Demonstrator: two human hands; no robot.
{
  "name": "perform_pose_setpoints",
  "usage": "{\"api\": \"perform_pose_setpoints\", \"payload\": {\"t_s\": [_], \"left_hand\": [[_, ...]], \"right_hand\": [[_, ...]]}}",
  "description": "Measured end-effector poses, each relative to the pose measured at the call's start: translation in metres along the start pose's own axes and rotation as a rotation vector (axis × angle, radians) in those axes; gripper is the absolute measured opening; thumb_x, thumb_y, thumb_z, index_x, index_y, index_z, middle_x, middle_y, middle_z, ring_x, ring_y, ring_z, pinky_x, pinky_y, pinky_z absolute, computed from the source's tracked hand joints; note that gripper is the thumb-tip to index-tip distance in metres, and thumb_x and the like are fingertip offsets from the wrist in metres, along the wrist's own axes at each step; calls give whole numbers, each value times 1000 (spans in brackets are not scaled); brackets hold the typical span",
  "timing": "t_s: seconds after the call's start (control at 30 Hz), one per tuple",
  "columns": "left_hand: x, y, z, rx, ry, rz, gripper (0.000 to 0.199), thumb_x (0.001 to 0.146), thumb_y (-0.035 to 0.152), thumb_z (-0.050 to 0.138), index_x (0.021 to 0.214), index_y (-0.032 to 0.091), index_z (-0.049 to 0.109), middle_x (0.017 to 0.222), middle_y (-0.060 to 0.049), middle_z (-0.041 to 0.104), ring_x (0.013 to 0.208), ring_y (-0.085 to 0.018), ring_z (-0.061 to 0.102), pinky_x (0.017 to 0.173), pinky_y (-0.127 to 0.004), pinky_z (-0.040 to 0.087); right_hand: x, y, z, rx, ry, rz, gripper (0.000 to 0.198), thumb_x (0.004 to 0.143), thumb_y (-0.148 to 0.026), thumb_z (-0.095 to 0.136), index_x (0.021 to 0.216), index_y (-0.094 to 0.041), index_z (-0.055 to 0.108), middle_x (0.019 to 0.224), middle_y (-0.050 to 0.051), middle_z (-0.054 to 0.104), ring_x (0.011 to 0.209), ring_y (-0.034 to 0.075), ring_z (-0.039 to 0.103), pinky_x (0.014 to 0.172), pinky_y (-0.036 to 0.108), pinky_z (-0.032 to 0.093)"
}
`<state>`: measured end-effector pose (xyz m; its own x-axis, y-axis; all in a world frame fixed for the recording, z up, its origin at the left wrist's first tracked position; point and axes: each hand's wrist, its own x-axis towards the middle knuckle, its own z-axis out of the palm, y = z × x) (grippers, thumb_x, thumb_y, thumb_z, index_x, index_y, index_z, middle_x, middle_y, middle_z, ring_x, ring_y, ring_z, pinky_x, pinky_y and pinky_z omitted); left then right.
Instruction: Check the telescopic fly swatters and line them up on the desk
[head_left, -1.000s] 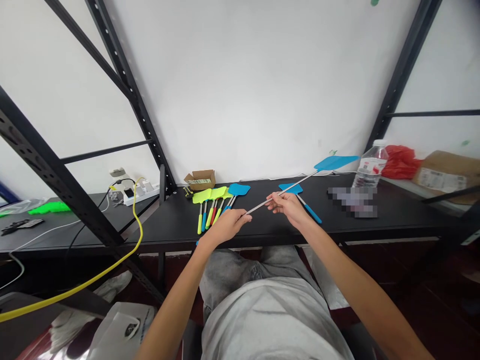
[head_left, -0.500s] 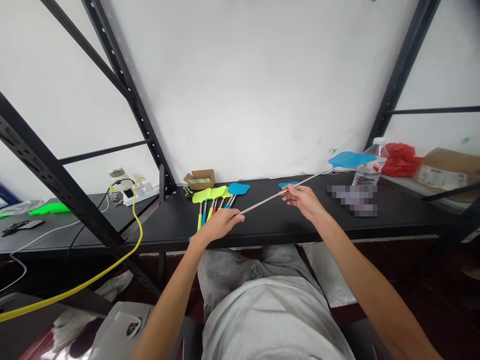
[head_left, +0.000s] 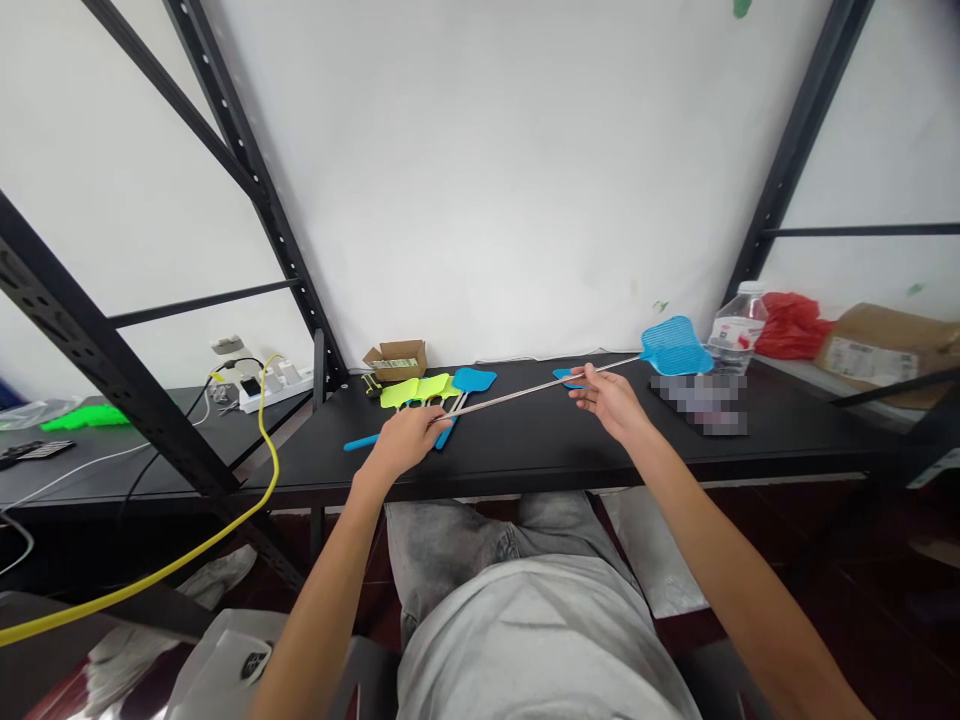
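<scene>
The left hand (head_left: 406,438) clasps the blue swatter (head_left: 677,347) beside its handle (head_left: 361,442), right hand (head_left: 611,402) pinching the shaft (head_left: 517,396): probably light, stiff-stemmed, best held handle-end.

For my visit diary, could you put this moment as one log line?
left hand: grips blue swatter near its handle | right hand: holds its metal rod | black table: yellow-green swatters, cardboard box behind them

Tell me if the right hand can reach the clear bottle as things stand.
Probably not directly: the right hand holds the blue swatter, whose head lies across its path to the bottle in view.
</scene>
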<state>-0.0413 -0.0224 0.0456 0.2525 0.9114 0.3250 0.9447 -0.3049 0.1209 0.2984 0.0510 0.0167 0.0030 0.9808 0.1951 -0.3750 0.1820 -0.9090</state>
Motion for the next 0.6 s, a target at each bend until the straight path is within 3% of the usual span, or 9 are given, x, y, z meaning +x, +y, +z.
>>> {"api": "perform_pose_setpoints", "payload": {"t_s": [0.2, 0.37, 0.43, 0.47, 0.6], "left_hand": [[4, -1, 2, 15, 79, 29, 22, 93, 36, 48, 93, 22, 65, 84, -6, 68, 79, -24, 61, 65, -30, 34], [3, 33, 3, -16, 356, 145, 19, 92, 30, 51, 97, 21, 67, 99, -9, 67, 96, -27, 58, 85, -37, 38], [-1, 51, 2, -149, 373, 192, 22, 94, 31, 48, 97, 21, 68, 95, -8, 67, 93, -24, 59, 85, -36, 40], [-2, 59, 2, -243, 324, 214, 22, 93, 33, 49, 98, 21, 68, 90, -7, 68, 87, -22, 60, 80, -33, 42], [-5, 75, 12, -650, -74, 247, 28, 90, 42, 54, 100, 21, 70, 72, -3, 67, 64, -16, 60, 60, -26, 43]], "right_hand": [[3, 6, 8, 253, 98, -13, 18, 91, -25, 62, 78, -15, 69, 83, 7, 76, 76, 13, 72, 61, 16, 56], [-4, 15, 28, 351, 109, -20, 17, 92, -22, 61, 77, -15, 67, 83, 6, 76, 77, 13, 73, 72, 19, 60], [-8, 18, 35, 384, 113, -6, 17, 92, -21, 60, 78, -15, 67, 84, 6, 76, 78, 14, 73, 72, 19, 60], [-9, 20, 38, 403, 110, 0, 17, 92, -22, 60, 78, -15, 67, 84, 6, 76, 79, 14, 74, 72, 18, 60], [-15, 26, 48, 481, 96, 19, 14, 92, -22, 61, 81, -16, 66, 86, 7, 75, 81, 14, 74, 73, 18, 61]]}}
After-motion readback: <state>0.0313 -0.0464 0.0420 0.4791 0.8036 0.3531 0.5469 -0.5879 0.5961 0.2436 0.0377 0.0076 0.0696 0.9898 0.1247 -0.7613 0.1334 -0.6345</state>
